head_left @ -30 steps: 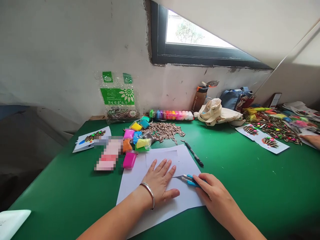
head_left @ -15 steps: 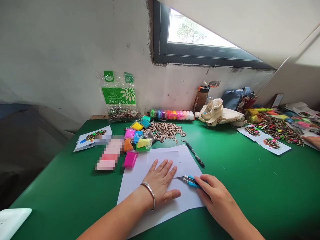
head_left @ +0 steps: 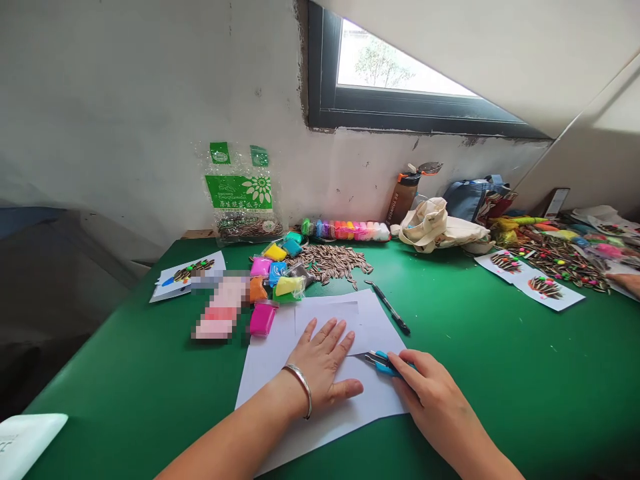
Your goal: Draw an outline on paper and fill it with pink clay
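1. The left hand [head_left: 323, 363] lies palm down with its fingers spread wide, gripping nothing and pressing on a small white paper [head_left: 327, 313]; a silver bangle [head_left: 304, 385] circles the wrist.
2. That small paper rests on a larger white sheet [head_left: 345, 415], which lies on the green table [head_left: 480, 360].
3. The right hand [head_left: 433, 387] is closed around blue-handled snips [head_left: 384, 364], the blades pointing left, close to the small paper's lower right corner; whether they touch it is hard to tell from here.
4. A black pen [head_left: 390, 308] lies aslant by the large sheet's upper right edge.
5. Beyond the sheet's upper left, bright packets [head_left: 277, 273] cluster beside a heap of striped seeds [head_left: 340, 263]; a magenta packet [head_left: 263, 319] sits nearest the left hand.
6. Along the wall stand a green-printed clear bag [head_left: 239, 193] and a brown bottle [head_left: 401, 199], with a cream cloth bag [head_left: 435, 225] in front of the bottle.
7. At far right, another person's hand [head_left: 627, 283] shows near seed-decorated cards [head_left: 547, 292].
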A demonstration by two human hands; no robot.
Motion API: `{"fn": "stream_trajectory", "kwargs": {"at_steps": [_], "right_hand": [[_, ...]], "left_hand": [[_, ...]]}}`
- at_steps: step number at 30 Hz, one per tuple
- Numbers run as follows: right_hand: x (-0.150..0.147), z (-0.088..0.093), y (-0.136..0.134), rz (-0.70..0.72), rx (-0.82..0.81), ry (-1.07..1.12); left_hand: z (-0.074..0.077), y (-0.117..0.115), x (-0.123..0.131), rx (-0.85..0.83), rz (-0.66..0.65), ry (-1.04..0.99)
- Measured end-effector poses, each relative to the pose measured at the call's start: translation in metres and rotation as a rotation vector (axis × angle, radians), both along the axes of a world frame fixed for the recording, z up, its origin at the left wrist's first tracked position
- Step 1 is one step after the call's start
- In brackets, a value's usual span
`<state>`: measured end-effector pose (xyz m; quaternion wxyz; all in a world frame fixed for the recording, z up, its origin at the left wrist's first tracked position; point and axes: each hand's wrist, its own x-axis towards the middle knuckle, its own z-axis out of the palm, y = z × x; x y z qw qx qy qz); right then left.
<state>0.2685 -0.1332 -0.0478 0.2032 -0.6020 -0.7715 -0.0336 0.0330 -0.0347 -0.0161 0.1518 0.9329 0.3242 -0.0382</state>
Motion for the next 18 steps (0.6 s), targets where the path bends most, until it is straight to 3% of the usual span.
{"fn": "stream_trajectory", "kwargs": {"at_steps": [18], "right_hand": [[-0.0043, -0.0006, 0.0015, -0.001, -0.029, 0.015]], "left_hand": [[0.0016, -0.0007, -0.0003, -0.035, 0.013, -0.015]]}}
